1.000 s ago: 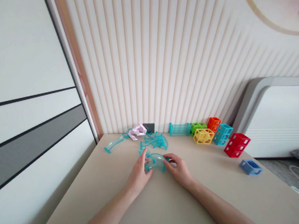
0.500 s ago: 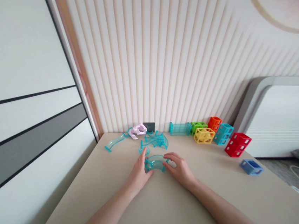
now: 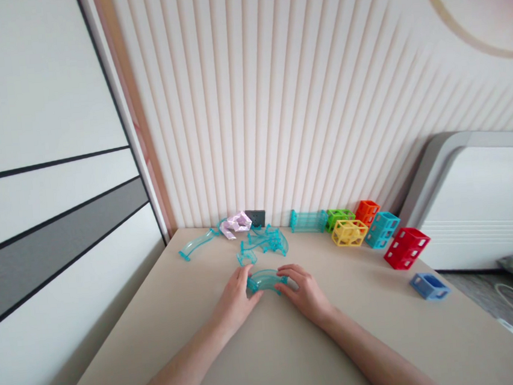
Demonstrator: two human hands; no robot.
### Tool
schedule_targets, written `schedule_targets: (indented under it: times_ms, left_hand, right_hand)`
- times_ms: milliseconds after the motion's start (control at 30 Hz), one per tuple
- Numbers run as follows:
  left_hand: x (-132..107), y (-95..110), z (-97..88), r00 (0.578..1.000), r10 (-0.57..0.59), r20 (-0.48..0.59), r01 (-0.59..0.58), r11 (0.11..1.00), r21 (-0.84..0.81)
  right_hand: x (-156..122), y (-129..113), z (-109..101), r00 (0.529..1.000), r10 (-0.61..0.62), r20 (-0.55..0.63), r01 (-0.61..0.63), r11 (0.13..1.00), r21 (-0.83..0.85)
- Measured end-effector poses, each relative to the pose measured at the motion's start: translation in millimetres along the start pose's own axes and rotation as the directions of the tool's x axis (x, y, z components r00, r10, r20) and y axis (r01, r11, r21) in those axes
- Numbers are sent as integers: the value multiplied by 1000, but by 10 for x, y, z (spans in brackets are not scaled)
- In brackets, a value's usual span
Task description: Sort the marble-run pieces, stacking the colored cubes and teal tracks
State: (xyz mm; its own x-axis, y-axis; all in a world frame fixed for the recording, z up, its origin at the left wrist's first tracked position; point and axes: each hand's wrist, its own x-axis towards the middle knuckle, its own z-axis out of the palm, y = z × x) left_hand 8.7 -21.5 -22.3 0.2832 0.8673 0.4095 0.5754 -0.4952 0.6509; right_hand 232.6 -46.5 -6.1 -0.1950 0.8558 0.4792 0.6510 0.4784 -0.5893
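Both of my hands hold one curved, clear teal track piece (image 3: 266,279) that rests on the beige table (image 3: 280,347). My left hand (image 3: 237,300) grips its left end with fingers curled round it. My right hand (image 3: 304,291) pinches its right end. Just behind lie more teal track pieces in a small heap (image 3: 265,243), and a single curved one (image 3: 195,245) sits further left.
Along the ribbed wall stand a pale pink folded piece (image 3: 236,224), a teal straight cage (image 3: 308,221), and green (image 3: 339,218), yellow (image 3: 349,233), orange (image 3: 367,211), cyan (image 3: 381,229) and red (image 3: 407,248) cage blocks. A small blue block (image 3: 429,286) lies at the right. A white appliance (image 3: 485,207) stands beyond the table.
The curved teal piece has been tipped down flatter and drawn slightly toward me; both hands moved a little nearer with it.
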Motion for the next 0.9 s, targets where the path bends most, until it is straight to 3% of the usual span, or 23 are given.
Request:
schedule_targets:
  times_ms: [433,700,900]
  left_hand:
    - [11,46,-57,1000,-23,20,20,987,157]
    - [25,56,-93,989,-128,70,111,971,210]
    - [37,79,-114,986,-135,94,109,965,240]
  right_hand:
    - [9,-106,-128,982,128,137,-87,958,-274]
    - [-3,-94,-82,981,142,130,-89,932,-351]
    - [-6,-134,-79,980,156,124,-97,917,-387]
